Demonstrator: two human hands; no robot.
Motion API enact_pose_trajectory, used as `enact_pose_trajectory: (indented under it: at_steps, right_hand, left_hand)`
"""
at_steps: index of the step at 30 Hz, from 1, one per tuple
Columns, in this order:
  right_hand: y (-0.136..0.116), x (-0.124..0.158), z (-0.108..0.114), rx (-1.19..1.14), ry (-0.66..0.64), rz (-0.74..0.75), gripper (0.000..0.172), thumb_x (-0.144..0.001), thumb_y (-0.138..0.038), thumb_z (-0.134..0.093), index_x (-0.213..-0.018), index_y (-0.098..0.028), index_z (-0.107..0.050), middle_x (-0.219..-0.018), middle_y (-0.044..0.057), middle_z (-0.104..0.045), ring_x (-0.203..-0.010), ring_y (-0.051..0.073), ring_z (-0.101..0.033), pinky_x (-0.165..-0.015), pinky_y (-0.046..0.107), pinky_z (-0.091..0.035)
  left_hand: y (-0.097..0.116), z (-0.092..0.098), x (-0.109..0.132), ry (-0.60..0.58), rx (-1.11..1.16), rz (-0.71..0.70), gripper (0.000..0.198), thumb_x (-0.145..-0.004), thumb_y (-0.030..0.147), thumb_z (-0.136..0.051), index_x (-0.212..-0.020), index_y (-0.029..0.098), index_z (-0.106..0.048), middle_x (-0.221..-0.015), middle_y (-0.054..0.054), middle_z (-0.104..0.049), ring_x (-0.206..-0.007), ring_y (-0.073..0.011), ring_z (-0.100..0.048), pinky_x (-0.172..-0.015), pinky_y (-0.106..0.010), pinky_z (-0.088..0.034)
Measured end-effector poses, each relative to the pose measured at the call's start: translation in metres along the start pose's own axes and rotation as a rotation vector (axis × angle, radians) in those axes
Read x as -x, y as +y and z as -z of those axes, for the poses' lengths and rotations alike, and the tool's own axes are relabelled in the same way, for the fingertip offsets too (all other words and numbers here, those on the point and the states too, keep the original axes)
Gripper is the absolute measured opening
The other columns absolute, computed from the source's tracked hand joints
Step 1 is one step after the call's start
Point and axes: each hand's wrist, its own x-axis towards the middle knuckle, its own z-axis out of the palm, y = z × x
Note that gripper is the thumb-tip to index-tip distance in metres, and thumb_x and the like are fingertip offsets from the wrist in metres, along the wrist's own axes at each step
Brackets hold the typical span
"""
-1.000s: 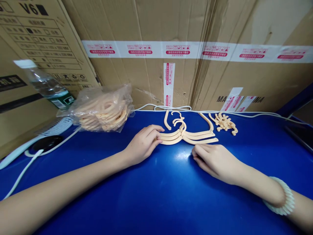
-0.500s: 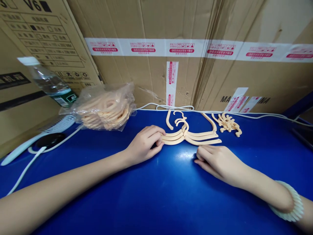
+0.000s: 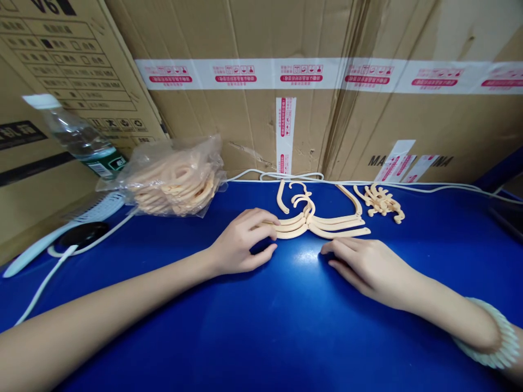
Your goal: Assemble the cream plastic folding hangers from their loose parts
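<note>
Several cream plastic folding hangers [image 3: 337, 233] lie stacked on the blue table, their arms spread left and right and hooks pointing away from me. My left hand [image 3: 245, 242] rests at the stack's left end, covering the arm tips. Its thumb is apart from its fingers, so it is open; whether the fingertips press on the hangers I cannot tell. Just below the right arms is my right hand [image 3: 370, 267], open and holding nothing, index finger and thumb apart. Behind the stack lie a loose curved hanger arm [image 3: 281, 197] and another arm piece [image 3: 352, 201].
A pile of cream hooks [image 3: 383, 203] lies at the back right. At the left are a clear bag of cream parts [image 3: 175, 182], a water bottle [image 3: 84, 141], a pale hairbrush [image 3: 44, 242] and a black disc [image 3: 84, 234] with a white cable. Cardboard boxes [image 3: 241, 125] wall the back.
My left thumb has come away from the fingers, opening the hand at the hanger ends. My right index finger has stretched out to the left. The hangers stay where they were.
</note>
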Motion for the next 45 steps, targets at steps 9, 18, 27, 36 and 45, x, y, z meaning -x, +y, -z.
enact_pose_trajectory:
  at_steps: [9,18,27,36,45]
  right_hand:
    - [-0.0005,0.0016,-0.0070,0.156,0.115,-0.052,0.031,-0.099,-0.026,-0.045,-0.122,-0.014,-0.063,-0.114,0.015,-0.074,-0.097,0.028,-0.073,-0.079,0.040,-0.060]
    - [-0.0009,0.0030,-0.0053,0.171,0.115,-0.120,0.033,-0.098,-0.027,-0.047,-0.122,-0.013,-0.065,-0.115,0.015,-0.074,-0.096,0.029,-0.074,-0.078,0.041,-0.061]
    - [-0.0009,0.0043,-0.0064,0.143,0.140,-0.127,0.027,-0.098,-0.027,-0.047,-0.110,-0.016,-0.068,-0.107,0.013,-0.075,-0.095,0.027,-0.073,-0.078,0.037,-0.058]
    - [-0.0043,0.0033,-0.0033,0.092,0.138,-0.070,0.024,-0.099,-0.026,-0.045,-0.096,-0.018,-0.067,-0.086,0.008,-0.071,-0.079,0.020,-0.069,-0.069,0.029,-0.049]
    - [-0.0053,0.0034,-0.0042,0.098,0.103,-0.050,0.026,-0.100,-0.027,-0.042,-0.087,-0.018,-0.063,-0.079,0.006,-0.066,-0.069,0.018,-0.061,-0.062,0.029,-0.041]
  left_hand:
    - [0.0007,-0.0003,-0.0010,-0.011,0.007,-0.036,0.009,-0.086,0.016,-0.063,-0.094,0.018,-0.067,-0.108,-0.011,-0.070,-0.103,-0.0263,-0.064,-0.090,-0.046,-0.050]
    - [0.0009,-0.0014,-0.0014,-0.003,-0.002,-0.006,0.010,-0.088,0.016,-0.061,-0.094,0.019,-0.068,-0.101,-0.008,-0.072,-0.100,-0.0244,-0.065,-0.090,-0.044,-0.051]
    - [0.0007,-0.0019,-0.0005,0.016,-0.007,0.006,0.009,-0.089,0.015,-0.060,-0.093,0.019,-0.067,-0.101,-0.008,-0.073,-0.100,-0.0244,-0.065,-0.090,-0.044,-0.051]
    - [0.0022,-0.0013,-0.0015,0.029,-0.020,0.014,0.008,-0.089,0.015,-0.058,-0.085,0.019,-0.064,-0.101,-0.008,-0.072,-0.099,-0.0239,-0.065,-0.089,-0.043,-0.050]
    - [0.0016,-0.0004,-0.0011,0.190,-0.059,0.159,0.031,-0.088,0.012,-0.053,-0.064,0.021,-0.036,-0.058,0.005,-0.039,-0.054,-0.0111,-0.037,-0.057,-0.028,-0.034]
